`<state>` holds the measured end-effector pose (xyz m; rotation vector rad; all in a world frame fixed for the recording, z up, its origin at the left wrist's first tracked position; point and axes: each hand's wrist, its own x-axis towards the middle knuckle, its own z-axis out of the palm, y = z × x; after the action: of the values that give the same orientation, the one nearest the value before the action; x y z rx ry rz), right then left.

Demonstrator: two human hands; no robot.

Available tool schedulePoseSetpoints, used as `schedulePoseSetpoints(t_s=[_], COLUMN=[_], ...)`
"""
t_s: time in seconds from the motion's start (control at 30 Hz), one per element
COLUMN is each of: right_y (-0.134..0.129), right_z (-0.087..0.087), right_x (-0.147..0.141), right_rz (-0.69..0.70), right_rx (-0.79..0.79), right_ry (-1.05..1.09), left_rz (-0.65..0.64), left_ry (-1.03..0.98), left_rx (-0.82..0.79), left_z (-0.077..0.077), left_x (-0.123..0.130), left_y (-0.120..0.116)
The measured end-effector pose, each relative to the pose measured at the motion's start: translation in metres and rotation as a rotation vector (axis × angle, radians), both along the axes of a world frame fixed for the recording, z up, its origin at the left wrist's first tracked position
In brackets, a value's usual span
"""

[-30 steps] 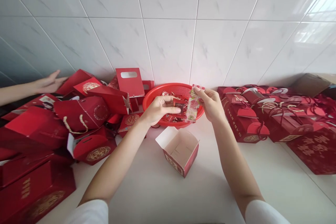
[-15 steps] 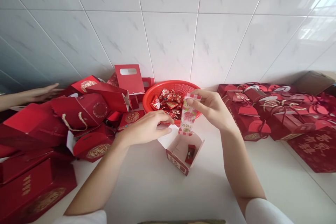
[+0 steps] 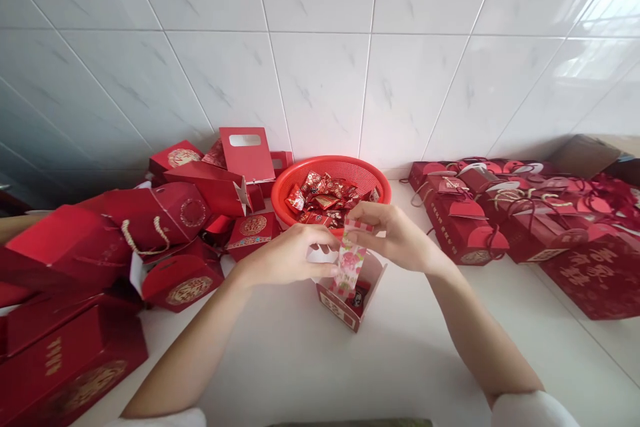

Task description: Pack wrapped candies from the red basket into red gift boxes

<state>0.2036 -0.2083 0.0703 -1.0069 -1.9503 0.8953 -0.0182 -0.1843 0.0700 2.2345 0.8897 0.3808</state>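
Note:
A small open red box stands on the white table, with a dark item inside. My right hand pinches the top of a pink-and-white flowered packet, which hangs upright with its lower end in the box's opening. At the packet's left edge is my left hand, fingers apart and curved, its thumb tip close to or touching the packet. Behind both hands sits a red plastic basket of wrapped red sweets.
Red gift boxes are heaped at the left, partly covering another person's forearm. Closed red boxes with cords fill the right side, near a cardboard box. A tiled wall rises behind.
My right hand has lowered the packet into the box's opening, and my left hand has come closer to it. The other person's hand at the left has gone out of sight.

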Motion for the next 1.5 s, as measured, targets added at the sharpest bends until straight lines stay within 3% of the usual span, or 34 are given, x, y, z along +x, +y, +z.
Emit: schedulePoseSetpoints(t_s=[0.2,0.47,0.6,0.7,0.83,1.13,1.37,1.5], right_y=[-0.027,-0.023,-0.021,-0.019,-0.016,-0.028,-0.028,-0.026], right_z=[-0.017,-0.028,-0.022,-0.017,-0.019,-0.002,-0.023,-0.012], right_x=[-0.017,-0.017,-0.014,-0.015,-0.019,-0.018,-0.005,0.001], right_rz=[-0.157,-0.094,0.036,0.121,0.132,0.059,0.226,0.284], right_rx=[-0.064,0.040,-0.031,-0.077,-0.027,0.083,-0.054,-0.051], right_ry=[-0.467,-0.828,-0.791,-0.698,-0.954,-0.991,-0.915,-0.786], left_rz=[0.043,0.011,0.014,0.070,0.150,0.007,-0.006,-0.024], left_ry=[0.118,0.228,0.210,0.167,0.196,0.605,0.696,0.691], left_rx=[0.043,0.024,0.014,0.045,0.066,0.067,0.072,0.110], left_z=[-0.005,-0.008,-0.003,0.001,0.001,-0.029,-0.056,-0.062], left_x=[-0.013,-0.018,-0.022,-0.025,-0.018,0.033,0.050,0.054], left_y=[0.002,0.002,0.014,0.034,0.074,0.142,0.152,0.148])
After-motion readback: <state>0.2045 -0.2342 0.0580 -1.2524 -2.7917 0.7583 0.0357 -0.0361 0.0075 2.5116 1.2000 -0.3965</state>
